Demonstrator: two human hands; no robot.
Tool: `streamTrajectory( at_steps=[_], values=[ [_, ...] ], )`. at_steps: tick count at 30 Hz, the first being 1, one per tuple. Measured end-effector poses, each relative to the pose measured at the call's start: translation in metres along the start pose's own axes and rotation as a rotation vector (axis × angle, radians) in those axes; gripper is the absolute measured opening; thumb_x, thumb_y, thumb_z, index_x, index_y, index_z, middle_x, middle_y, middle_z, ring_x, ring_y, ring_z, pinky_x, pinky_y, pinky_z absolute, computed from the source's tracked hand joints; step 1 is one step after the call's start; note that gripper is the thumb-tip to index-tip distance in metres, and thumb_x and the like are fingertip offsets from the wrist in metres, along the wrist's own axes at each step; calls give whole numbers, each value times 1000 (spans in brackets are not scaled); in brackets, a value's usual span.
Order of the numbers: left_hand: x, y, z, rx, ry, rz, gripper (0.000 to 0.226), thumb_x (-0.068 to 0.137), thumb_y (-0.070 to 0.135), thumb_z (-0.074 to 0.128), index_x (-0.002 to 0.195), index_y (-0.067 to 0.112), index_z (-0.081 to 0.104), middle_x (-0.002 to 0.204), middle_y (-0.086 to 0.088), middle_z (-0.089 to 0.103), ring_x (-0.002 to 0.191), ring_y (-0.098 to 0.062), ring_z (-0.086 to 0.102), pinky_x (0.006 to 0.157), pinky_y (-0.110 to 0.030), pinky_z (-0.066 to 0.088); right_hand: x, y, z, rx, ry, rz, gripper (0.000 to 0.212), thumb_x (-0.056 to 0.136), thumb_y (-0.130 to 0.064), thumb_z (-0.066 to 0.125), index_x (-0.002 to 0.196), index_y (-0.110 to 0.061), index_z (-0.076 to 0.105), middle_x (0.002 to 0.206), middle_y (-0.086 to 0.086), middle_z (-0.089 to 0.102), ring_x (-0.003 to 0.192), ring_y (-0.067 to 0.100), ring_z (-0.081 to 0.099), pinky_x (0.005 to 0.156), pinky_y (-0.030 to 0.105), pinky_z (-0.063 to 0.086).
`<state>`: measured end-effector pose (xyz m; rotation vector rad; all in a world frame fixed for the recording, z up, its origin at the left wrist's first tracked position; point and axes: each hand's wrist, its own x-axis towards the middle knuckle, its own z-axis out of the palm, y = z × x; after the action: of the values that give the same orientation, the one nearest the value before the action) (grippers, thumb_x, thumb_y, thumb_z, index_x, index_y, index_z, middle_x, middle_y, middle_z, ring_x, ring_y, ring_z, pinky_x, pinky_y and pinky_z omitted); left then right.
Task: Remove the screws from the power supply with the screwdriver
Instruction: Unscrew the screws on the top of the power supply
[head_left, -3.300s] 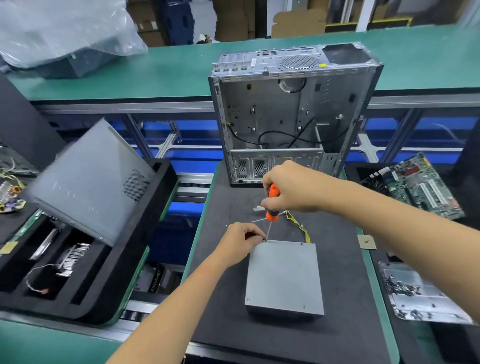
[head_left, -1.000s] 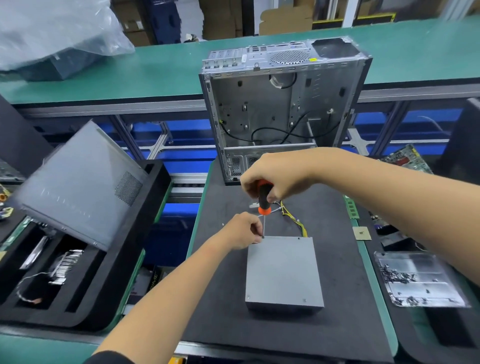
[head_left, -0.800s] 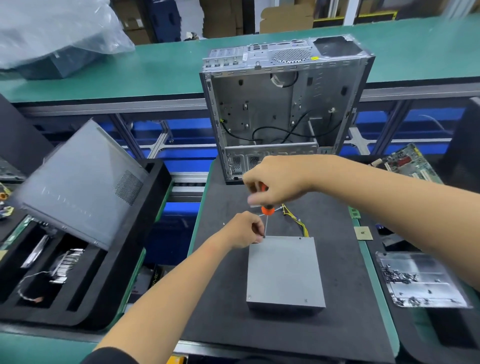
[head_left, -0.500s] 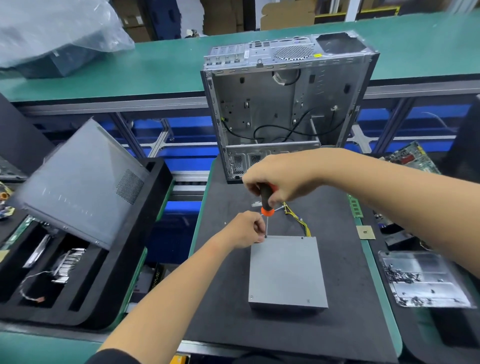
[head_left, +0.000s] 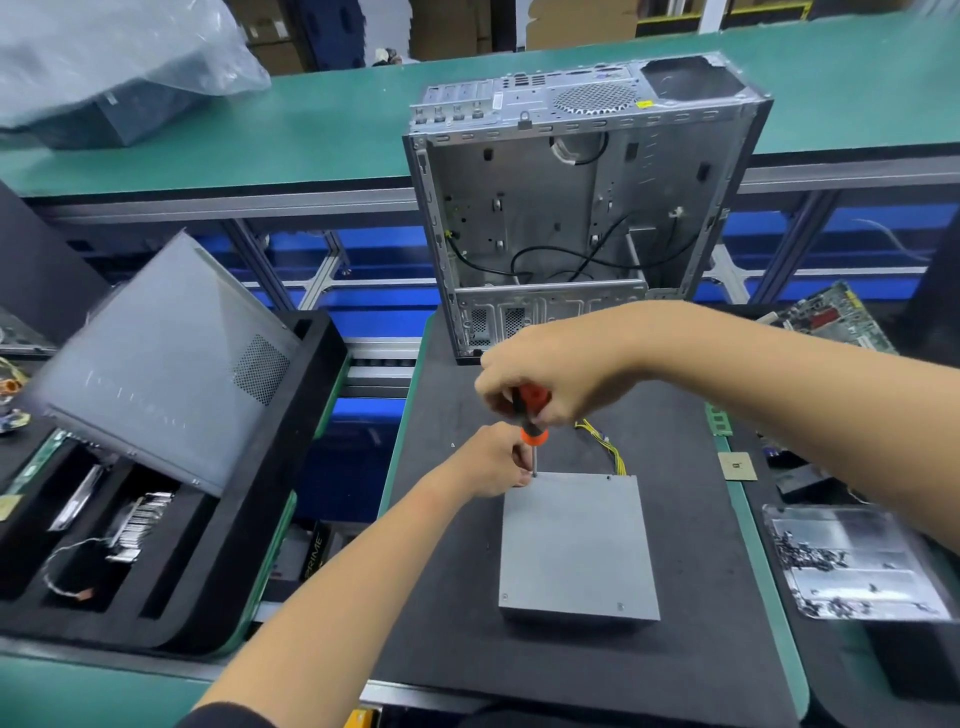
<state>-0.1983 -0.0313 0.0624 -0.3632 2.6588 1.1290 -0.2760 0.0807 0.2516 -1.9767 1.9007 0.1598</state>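
The power supply (head_left: 575, 543) lies flat on a black mat (head_left: 691, 649), low and centre in the view, with yellow wires (head_left: 608, 447) trailing from its far edge. The screwdriver (head_left: 533, 415) stands nearly upright with its tip on the supply's far-left corner, at about 11 o'clock on the lid. The right hand (head_left: 545, 379) is curled round the orange-and-black handle from above. The left hand (head_left: 491, 462) sits just beside that corner at 9 o'clock of the shaft, its fingertips pinched at the shaft near the tip; whether they grip the shaft or the screw I cannot tell. Two screws (head_left: 620, 606) show in the near corners of the lid.

At 12 o'clock from the supply an open case (head_left: 571, 208) stands upright on the mat's far edge. At 9 o'clock a grey panel (head_left: 161, 364) leans in a black foam tray (head_left: 249, 545). At 3 o'clock a metal tray (head_left: 852, 535) holds loose screws, and beyond it at 2 o'clock lies a circuit board (head_left: 831, 319).
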Motion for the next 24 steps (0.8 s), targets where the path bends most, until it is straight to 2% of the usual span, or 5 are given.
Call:
streamTrajectory(
  at_steps=[7, 12, 16, 21, 24],
  values=[
    [-1, 0, 0, 12, 17, -43, 30, 75, 2, 69, 64, 24, 53, 69, 12, 54, 61, 0, 49, 58, -12, 37, 1, 12, 12, -60, 59, 290, 35, 97, -45, 36, 80, -17, 48, 75, 4, 65, 73, 27, 63, 68, 39, 51],
    [0, 2, 0, 20, 0, -26, 30, 74, -2, 68, 63, 21, 53, 66, 11, 53, 60, -2, 48, 62, -17, 40, -2, 11, 9, 35, 48, 85, 8, 92, -23, 53, 90, -21, 46, 83, -7, 67, 82, 17, 57, 66, 33, 46],
    [0, 2, -1, 34, -8, -24, 27, 73, -2, 68, 62, 20, 56, 64, 13, 56, 59, -1, 51, 62, -16, 41, -10, 8, 3, 161, 30, 22, 29, 77, -4, 63, 87, -26, 48, 87, -10, 60, 83, 14, 55, 64, 25, 43],
    [-2, 4, -1, 43, 9, -17, 33, 75, 0, 68, 61, 25, 52, 66, 12, 56, 60, -2, 50, 62, -16, 41, -8, 7, 12, -91, 132, 289, 25, 95, -43, 46, 84, -22, 42, 71, -5, 43, 62, 10, 42, 54, 33, 35],
    [-4, 4, 0, 44, 16, -5, 26, 75, -1, 68, 64, 19, 56, 67, 12, 57, 63, -3, 52, 66, -15, 44, -4, 5, 17, -162, 156, 277, 24, 100, -38, 37, 87, -19, 40, 72, -1, 43, 62, 18, 45, 50, 33, 30]
  ],
)
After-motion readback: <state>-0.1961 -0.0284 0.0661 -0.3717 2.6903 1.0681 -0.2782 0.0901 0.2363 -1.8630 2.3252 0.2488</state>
